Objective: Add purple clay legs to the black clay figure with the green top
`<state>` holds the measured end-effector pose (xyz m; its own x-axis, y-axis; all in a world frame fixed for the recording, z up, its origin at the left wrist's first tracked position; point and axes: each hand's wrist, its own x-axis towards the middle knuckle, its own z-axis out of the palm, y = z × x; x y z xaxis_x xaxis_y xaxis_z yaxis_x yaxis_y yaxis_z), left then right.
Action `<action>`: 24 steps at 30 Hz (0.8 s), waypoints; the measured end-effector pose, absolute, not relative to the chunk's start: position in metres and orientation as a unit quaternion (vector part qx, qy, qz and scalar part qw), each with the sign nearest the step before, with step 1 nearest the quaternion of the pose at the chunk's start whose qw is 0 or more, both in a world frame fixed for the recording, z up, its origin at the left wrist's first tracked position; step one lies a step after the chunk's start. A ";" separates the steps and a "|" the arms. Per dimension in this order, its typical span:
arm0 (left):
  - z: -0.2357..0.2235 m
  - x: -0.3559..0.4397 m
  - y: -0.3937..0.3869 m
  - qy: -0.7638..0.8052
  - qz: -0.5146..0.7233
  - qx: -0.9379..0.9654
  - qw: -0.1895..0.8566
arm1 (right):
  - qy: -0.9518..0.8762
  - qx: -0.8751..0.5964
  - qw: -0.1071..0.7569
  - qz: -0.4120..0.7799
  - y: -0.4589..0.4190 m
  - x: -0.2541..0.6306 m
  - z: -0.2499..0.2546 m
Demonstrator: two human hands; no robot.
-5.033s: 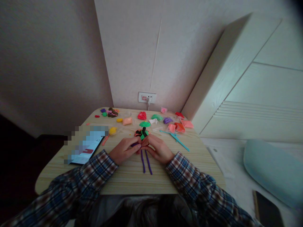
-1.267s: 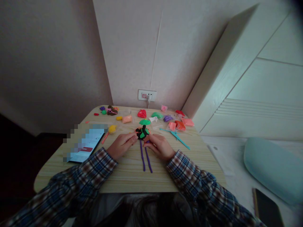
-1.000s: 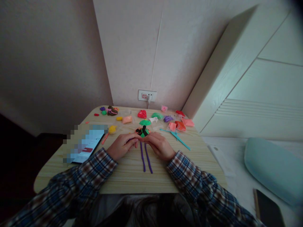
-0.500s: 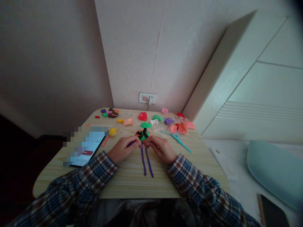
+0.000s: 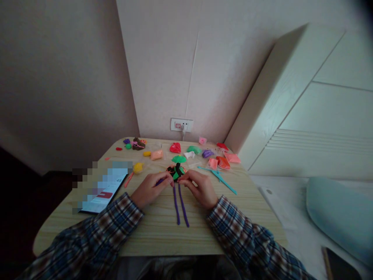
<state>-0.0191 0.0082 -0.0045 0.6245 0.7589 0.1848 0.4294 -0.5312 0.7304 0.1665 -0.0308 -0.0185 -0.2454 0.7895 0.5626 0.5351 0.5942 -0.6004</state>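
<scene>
Two thin strips of purple modelling clay point(image 5: 183, 206) lie side by side on the wooden table, running toward me from under my fingertips. My left hand point(image 5: 151, 189) is closed in a pinch, and purple clay point(image 5: 159, 181) shows between its thumb and fingers. Fingers bent, my right hand point(image 5: 201, 188) pinches at the far end of the right strip; its fingertips partly hide what they grip. Just beyond both hands stands a small clay figure point(image 5: 175, 172) in black, green and orange, topped by a green umbrella-like cap point(image 5: 178, 159).
Bagged clay in several colours, such as a red pack point(image 5: 175, 147) and a peach pack point(image 5: 156, 154), lies along the back. Turquoise modelling tools point(image 5: 223, 181) rest on the right. At left lies a lit tablet point(image 5: 109, 186), near a yellow clay lump point(image 5: 138, 168).
The view has tilted slightly, so the table sits lower in the picture. Both hands stay pinched near the strips' far ends, with only slight finger movement.
</scene>
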 end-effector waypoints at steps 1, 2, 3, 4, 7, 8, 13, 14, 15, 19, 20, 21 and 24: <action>-0.004 -0.019 0.008 0.360 0.251 0.837 0.327 | -0.769 -0.426 0.452 0.149 -0.030 0.166 -0.019; -0.004 -0.019 0.008 0.363 0.254 0.835 0.326 | -0.763 -0.425 0.460 0.159 -0.030 0.165 -0.019; -0.004 -0.019 0.009 0.364 0.258 0.834 0.325 | -0.758 -0.424 0.464 0.175 -0.029 0.165 -0.019; -0.005 -0.019 0.009 0.365 0.260 0.833 0.325 | -0.752 -0.425 0.465 0.192 -0.029 0.164 -0.020; -0.006 -0.019 0.010 0.371 0.259 0.830 0.327 | -0.734 -0.447 0.459 0.223 -0.030 0.163 -0.019; -0.006 -0.019 0.010 0.372 0.257 0.830 0.327 | -0.728 -0.456 0.461 0.224 -0.030 0.162 -0.019; -0.007 -0.020 0.010 0.362 0.250 0.834 0.333 | -0.712 -0.432 0.494 0.249 -0.029 0.161 -0.019; -0.007 -0.020 0.010 0.363 0.248 0.834 0.333 | -0.712 -0.430 0.492 0.257 -0.028 0.161 -0.019; -0.007 -0.020 0.010 0.367 0.245 0.834 0.331 | -0.712 -0.433 0.487 0.262 -0.028 0.161 -0.019; -0.009 -0.019 0.010 0.384 0.235 0.831 0.327 | -0.707 -0.464 0.469 0.256 -0.028 0.160 -0.019; -0.009 -0.019 0.010 0.388 0.234 0.830 0.326 | -0.706 -0.464 0.471 0.254 -0.028 0.159 -0.019; -0.009 -0.018 0.010 0.392 0.232 0.828 0.326 | -0.706 -0.460 0.474 0.256 -0.027 0.158 -0.019; -0.010 -0.017 0.010 0.404 0.226 0.822 0.331 | -0.716 -0.442 0.463 0.281 -0.027 0.158 -0.019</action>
<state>-0.0169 0.0104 -0.0099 0.5714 0.8141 0.1037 0.5150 -0.4541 0.7270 0.1576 -0.0272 -0.0191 -0.1819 0.8918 0.4142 0.3718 0.4523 -0.8107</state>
